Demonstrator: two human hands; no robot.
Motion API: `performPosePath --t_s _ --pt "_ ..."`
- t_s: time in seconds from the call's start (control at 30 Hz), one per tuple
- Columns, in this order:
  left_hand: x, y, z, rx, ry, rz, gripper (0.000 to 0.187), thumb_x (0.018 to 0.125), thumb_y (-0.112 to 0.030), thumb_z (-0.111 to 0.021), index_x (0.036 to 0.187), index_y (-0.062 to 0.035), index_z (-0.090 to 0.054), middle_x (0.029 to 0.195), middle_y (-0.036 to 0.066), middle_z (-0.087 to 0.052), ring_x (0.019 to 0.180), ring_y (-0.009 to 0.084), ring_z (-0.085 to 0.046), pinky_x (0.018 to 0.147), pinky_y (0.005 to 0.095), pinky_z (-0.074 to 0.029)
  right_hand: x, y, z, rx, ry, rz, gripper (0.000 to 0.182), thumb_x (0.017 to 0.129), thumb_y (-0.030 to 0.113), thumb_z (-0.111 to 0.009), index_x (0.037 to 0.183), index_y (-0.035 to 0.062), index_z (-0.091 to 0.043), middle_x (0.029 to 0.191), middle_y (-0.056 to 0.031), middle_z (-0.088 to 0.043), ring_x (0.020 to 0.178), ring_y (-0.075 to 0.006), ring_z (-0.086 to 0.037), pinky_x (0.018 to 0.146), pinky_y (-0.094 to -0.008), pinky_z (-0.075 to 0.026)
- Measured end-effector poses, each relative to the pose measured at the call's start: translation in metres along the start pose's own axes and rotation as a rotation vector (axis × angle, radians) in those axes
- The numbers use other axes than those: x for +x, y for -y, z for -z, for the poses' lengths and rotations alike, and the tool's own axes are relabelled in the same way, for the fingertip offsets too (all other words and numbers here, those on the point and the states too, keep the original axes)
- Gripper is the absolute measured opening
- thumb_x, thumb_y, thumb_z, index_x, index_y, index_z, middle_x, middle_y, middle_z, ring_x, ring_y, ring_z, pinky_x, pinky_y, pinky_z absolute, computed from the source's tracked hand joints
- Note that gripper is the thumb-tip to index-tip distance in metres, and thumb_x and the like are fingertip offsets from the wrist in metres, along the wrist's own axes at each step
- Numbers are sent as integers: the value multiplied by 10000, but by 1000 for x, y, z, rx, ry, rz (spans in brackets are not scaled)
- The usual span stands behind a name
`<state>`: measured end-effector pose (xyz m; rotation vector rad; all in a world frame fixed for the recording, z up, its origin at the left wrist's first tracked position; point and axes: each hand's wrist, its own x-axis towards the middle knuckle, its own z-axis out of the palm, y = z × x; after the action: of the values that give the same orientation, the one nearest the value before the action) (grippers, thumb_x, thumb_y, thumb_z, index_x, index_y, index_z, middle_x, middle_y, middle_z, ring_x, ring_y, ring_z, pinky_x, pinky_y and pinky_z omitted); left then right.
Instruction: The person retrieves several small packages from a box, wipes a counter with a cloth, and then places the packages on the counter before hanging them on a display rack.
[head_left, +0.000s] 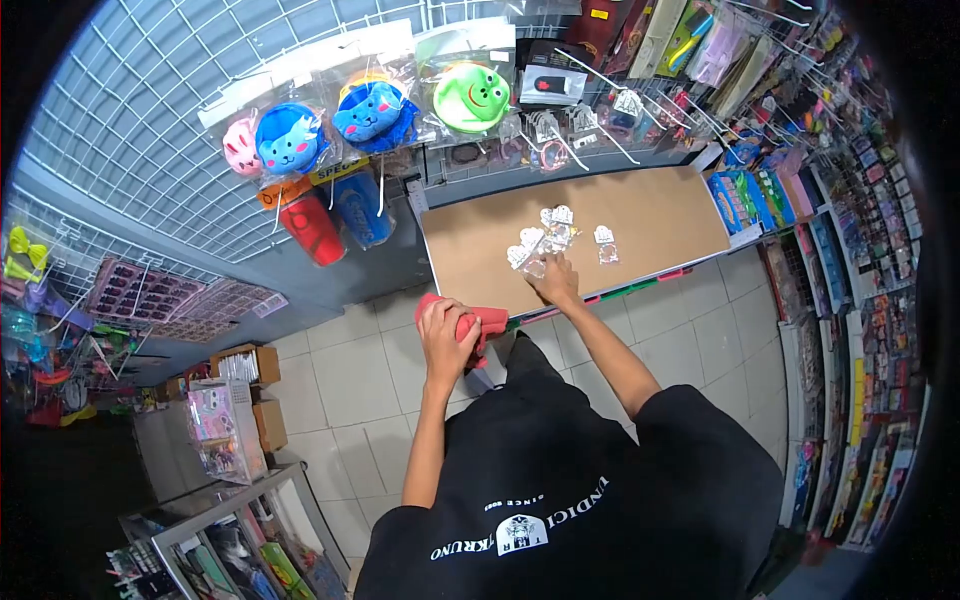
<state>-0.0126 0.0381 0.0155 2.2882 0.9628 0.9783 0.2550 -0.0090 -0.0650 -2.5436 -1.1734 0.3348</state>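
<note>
My left hand [442, 335] is closed around a bunched red cloth [488, 320] at the front left corner of the brown shelf top [480, 250]. On that surface, my right hand [556, 281] has its fingertips together on a small clear packet [535, 266] with a white header card. Its fingertips are partly hidden, but they seem to pinch the packet. Several more such packets lie in a loose cluster [558, 222] just beyond the fingers. One single packet [605, 245] lies apart, to the right of my hand.
Bagged plush pouches [470, 98] hang on a wire grid behind the shelf, above red and blue cups [312, 228]. Metal hooks [610, 145] stick out over the back edge. Stocked racks [860, 330] line the right side. A glass case [240, 540] stands lower left.
</note>
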Motion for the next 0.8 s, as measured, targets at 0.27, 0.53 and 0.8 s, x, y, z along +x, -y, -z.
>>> performPosePath --t_s 0.27,0.53,0.8 --pt "1 -4 -1 -11 -37 31 226 746 -204 -755 913 -96 -650 1039 69 -585 1055 286 -520 954 416 -374 8 0 -23 330 -89 -76 374 766 299 -737 1052 77 -640 919 -124 -685 892 -279 -648 781 -429 -481" --pt "1 -2 1 -30 -40 18 223 739 -202 -765 897 -94 -650 1023 59 -592 1052 281 -527 946 408 -378 51 -18 3 326 -116 -182 300 826 315 -675 1073 146 -654 974 -112 -714 937 -329 -662 851 -446 -484" --pt "-1 1 0 -70 -10 46 243 731 -192 -768 921 -100 -646 1049 45 -589 1111 286 -516 975 436 -359 78 -9 10 1 -186 43 405 782 433 -701 1037 119 -680 1136 -103 -626 1115 -308 -526 958 -476 -369"
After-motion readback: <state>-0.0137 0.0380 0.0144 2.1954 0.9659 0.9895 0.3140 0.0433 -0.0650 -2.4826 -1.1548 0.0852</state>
